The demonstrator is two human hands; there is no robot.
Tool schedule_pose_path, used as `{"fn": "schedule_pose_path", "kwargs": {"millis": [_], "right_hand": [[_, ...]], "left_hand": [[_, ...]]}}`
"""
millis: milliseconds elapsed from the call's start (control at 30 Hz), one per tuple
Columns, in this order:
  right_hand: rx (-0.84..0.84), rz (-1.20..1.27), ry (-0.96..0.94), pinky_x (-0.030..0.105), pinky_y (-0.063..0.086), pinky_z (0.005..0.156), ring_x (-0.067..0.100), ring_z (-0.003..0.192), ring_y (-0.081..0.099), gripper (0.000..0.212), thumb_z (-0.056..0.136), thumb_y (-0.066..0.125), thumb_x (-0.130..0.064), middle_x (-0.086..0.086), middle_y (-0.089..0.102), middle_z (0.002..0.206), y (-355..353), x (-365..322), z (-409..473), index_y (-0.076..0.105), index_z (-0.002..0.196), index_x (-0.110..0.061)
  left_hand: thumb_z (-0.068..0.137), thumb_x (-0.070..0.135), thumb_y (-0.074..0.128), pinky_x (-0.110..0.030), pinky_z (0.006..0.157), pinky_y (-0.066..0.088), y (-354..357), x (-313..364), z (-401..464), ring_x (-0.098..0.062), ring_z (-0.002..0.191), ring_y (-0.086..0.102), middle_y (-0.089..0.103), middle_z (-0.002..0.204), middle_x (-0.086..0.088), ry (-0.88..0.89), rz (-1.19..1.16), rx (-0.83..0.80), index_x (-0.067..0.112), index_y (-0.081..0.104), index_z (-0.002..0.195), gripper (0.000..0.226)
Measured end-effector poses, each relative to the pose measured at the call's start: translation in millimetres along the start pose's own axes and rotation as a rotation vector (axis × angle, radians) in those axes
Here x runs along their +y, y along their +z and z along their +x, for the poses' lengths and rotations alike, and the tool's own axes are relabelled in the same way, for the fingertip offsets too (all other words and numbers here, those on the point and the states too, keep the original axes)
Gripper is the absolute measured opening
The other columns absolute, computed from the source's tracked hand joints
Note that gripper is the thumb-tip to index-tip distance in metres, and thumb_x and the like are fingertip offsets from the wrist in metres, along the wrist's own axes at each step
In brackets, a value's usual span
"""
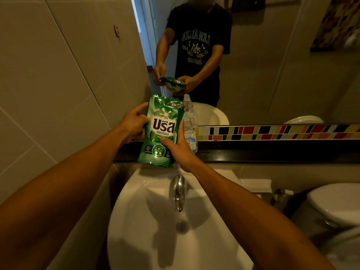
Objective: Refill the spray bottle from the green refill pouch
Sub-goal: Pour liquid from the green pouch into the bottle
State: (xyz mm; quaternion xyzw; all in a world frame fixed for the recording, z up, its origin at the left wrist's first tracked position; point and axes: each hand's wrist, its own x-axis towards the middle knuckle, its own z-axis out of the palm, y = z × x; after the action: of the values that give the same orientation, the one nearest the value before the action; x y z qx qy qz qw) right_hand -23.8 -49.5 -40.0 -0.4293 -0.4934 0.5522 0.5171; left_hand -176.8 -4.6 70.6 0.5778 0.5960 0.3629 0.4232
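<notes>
Two hands gripping the green refill pouch (162, 131) upright above the sink (155, 221), left hand (134, 123) clasping its side, right hand (180, 149) pinching its lower edge (thumb on front), clear spray bottle (189, 121) standing just behind on the dark ledge (272, 151).

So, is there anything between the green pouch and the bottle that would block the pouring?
Nothing visible stands between them. The pouch, held in both hands, is directly in front of the bottle on the ledge. The bottle's top looks open, with no spray head on.

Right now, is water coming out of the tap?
No, the tap over the sink is dry, with no stream below its spout, and both hands are up on the green pouch.
</notes>
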Motion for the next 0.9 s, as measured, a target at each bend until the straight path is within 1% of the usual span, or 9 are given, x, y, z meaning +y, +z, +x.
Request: {"fn": "schedule_pose_path", "kwargs": {"millis": [67, 100, 200, 267, 400, 467, 633, 800, 900], "right_hand": [[-0.008, 0.013, 0.008, 0.051, 0.050, 0.110, 0.020, 0.127, 0.062, 0.109, 0.099, 0.067, -0.014, 0.001, 0.057, 0.148, 0, 0, 2, -0.018, 0.161, -0.042], [-0.006, 0.016, 0.014, 0.051, 0.051, 0.109, 0.020, 0.126, 0.063, 0.109, 0.099, 0.067, -0.015, 0.002, 0.056, 0.148, 0, 0, 2, -0.018, 0.161, -0.042], [-0.008, 0.036, 0.030, 0.052, 0.052, 0.107, 0.018, 0.122, 0.064, 0.109, 0.099, 0.068, -0.018, 0.003, 0.056, 0.151, 1, -2, 3, -0.018, 0.161, -0.043], [-0.005, 0.043, 0.030, 0.053, 0.052, 0.107, 0.020, 0.124, 0.064, 0.110, 0.098, 0.069, -0.020, 0.002, 0.055, 0.151, 2, -2, 5, -0.018, 0.161, -0.043], [0.012, 0.061, 0.037, 0.056, 0.052, 0.107, 0.022, 0.124, 0.064, 0.115, 0.091, 0.073, -0.029, 0.002, 0.056, 0.149, 4, -3, 7, -0.018, 0.160, -0.045], [0.015, 0.080, 0.036, 0.057, 0.052, 0.107, 0.023, 0.125, 0.063, 0.114, 0.093, 0.072, -0.027, 0.003, 0.055, 0.150, 5, -1, 9, -0.018, 0.160, -0.044], [0.012, 0.105, 0.039, 0.058, 0.051, 0.106, 0.026, 0.129, 0.061, 0.119, 0.086, 0.075, -0.033, 0.006, 0.052, 0.153, 7, 0, 11, -0.018, 0.160, -0.045], [-0.001, 0.130, 0.046, 0.060, 0.049, 0.108, 0.029, 0.131, 0.060, 0.113, 0.096, 0.070, -0.023, 0.008, 0.051, 0.155, 7, 3, 16, -0.022, 0.159, -0.043], [-0.001, 0.146, 0.041, 0.062, 0.051, 0.105, 0.030, 0.129, 0.062, 0.113, 0.091, 0.073, -0.028, 0.009, 0.054, 0.152, 10, 2, 16, -0.015, 0.161, -0.043]], "left_hand": [[0.100, 0.000, 0.045, -0.038, 0.069, 0.056, -1, 0, 4, -0.019, 0.083, 0.067, 0.067, 0.094, -0.003, -0.014, 0.002, -0.009, 0.032, 0.040, 0.150, 0.059], [0.099, 0.000, 0.046, -0.040, 0.073, 0.056, -1, 1, 5, -0.019, 0.086, 0.066, 0.066, 0.094, -0.002, -0.023, 0.006, -0.014, 0.032, 0.041, 0.149, 0.060], [0.098, 0.000, 0.047, -0.034, 0.069, 0.054, -1, 7, 6, -0.016, 0.083, 0.065, 0.067, 0.093, 0.002, -0.049, 0.007, -0.018, 0.035, 0.044, 0.146, 0.059], [0.099, -0.001, 0.046, -0.033, 0.068, 0.054, -1, 10, 6, -0.016, 0.081, 0.065, 0.066, 0.093, 0.002, -0.057, 0.020, -0.020, 0.035, 0.044, 0.146, 0.059], [0.100, 0.001, 0.045, -0.033, 0.067, 0.052, -3, 15, 10, -0.018, 0.085, 0.064, 0.067, 0.101, -0.003, -0.079, 0.071, -0.038, 0.035, 0.043, 0.147, 0.059], [0.100, 0.002, 0.045, -0.033, 0.069, 0.053, -3, 17, 13, -0.018, 0.086, 0.065, 0.068, 0.106, -0.005, -0.085, 0.093, -0.044, 0.036, 0.043, 0.147, 0.058], [0.100, 0.001, 0.045, -0.035, 0.074, 0.056, -3, 19, 18, -0.018, 0.086, 0.067, 0.068, 0.104, -0.005, -0.091, 0.113, -0.050, 0.035, 0.044, 0.145, 0.057], [0.099, 0.001, 0.047, -0.039, 0.083, 0.056, -6, 21, 23, -0.021, 0.096, 0.066, 0.067, 0.112, -0.008, -0.108, 0.133, -0.042, 0.034, 0.044, 0.147, 0.059], [0.099, 0.001, 0.047, -0.037, 0.081, 0.056, -7, 23, 23, -0.022, 0.099, 0.065, 0.067, 0.117, -0.010, -0.114, 0.146, -0.051, 0.034, 0.044, 0.147, 0.059]]}}
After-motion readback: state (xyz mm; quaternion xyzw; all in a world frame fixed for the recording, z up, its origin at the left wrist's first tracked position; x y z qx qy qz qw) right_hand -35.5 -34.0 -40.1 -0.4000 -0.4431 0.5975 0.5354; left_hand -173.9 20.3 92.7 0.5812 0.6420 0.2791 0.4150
